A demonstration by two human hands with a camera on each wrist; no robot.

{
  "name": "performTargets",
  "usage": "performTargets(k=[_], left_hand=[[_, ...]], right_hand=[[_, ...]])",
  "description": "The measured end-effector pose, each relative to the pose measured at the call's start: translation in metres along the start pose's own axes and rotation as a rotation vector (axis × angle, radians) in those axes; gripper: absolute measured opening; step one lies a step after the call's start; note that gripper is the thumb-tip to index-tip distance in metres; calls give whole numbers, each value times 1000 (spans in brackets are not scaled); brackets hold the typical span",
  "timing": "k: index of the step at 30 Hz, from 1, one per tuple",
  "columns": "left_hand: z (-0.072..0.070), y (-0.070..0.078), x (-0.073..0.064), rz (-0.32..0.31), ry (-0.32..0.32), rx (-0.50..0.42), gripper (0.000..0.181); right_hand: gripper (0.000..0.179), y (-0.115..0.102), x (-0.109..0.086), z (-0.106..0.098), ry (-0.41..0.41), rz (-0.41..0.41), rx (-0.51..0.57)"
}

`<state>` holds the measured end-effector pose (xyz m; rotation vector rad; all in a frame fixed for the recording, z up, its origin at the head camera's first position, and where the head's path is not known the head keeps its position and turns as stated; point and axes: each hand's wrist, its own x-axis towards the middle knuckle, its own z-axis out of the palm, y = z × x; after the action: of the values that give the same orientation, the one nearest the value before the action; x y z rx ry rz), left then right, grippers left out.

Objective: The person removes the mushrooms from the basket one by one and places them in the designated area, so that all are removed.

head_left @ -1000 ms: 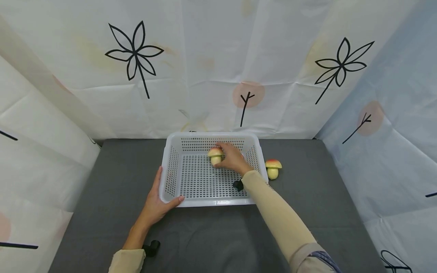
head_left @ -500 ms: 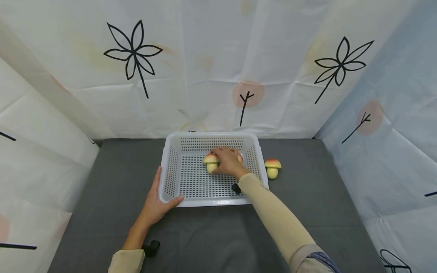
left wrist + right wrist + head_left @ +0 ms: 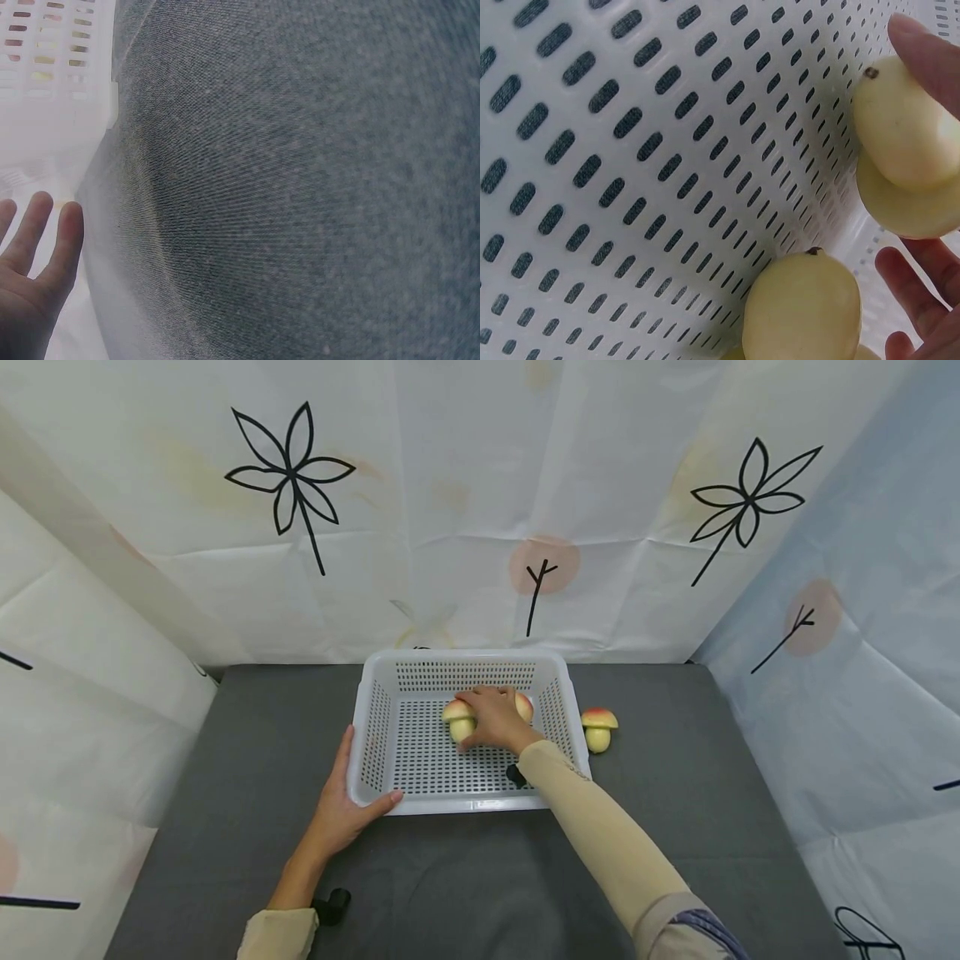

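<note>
White plastic, 2 inside and 1 out

At left, the person's left hand [image 3: 343, 812] braces the basket [image 3: 480, 806], fingers straight along its side, thumb over the near rim. Inside, the held mushroom [image 3: 457, 718] is pinched between the right hand's [image 3: 495, 720] thumb and fingers; whether its base touches down, I can't tell. Behind that hand lies another mushroom [image 3: 525, 707]. Farther right, the last mushroom [image 3: 598, 730] sits on the table [image 3: 667, 777], just beside the basket. I'd call it over half done: 1 to release, 1 remaining outside.
</note>
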<state>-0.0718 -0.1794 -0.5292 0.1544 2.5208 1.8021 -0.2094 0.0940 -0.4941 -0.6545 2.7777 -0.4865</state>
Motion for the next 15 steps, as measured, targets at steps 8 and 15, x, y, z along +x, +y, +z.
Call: performTargets(k=[8, 15], left_hand=[[0, 1, 1, -1, -2, -13, 124], [0, 1, 1, 0, -1, -25, 125]], right_hand=[[93, 0, 1, 0, 1, -11, 39], [87, -1, -3, -11, 57, 8, 240]])
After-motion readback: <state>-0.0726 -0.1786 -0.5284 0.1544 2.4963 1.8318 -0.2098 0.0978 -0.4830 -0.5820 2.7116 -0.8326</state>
